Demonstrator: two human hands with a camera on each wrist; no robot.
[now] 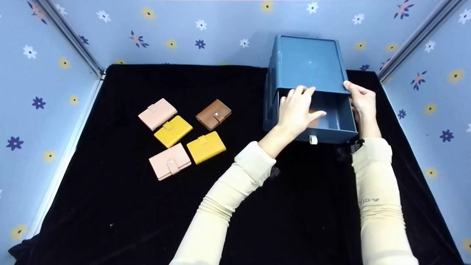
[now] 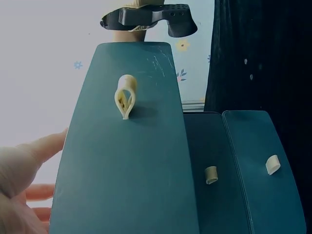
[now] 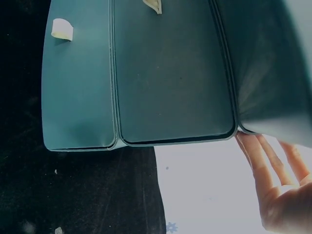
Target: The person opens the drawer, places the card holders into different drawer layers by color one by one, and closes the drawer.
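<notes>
The fingers (image 1: 300, 96) of the left hand (image 1: 296, 112) lie straight and together over the open drawer (image 1: 333, 121) of the blue cabinet (image 1: 307, 62), at the far right of the black cloth (image 1: 147, 206). The right hand (image 1: 362, 101) presses open fingers on the cabinet's right side. Six wallets (image 1: 173, 130) lie well apart, toward the left edge.

A staged recording booth: flower-printed blue panels (image 1: 220, 33) in metal framing enclose a black cloth-covered table (image 1: 147, 213), beyond and on both sides of the hands.
</notes>
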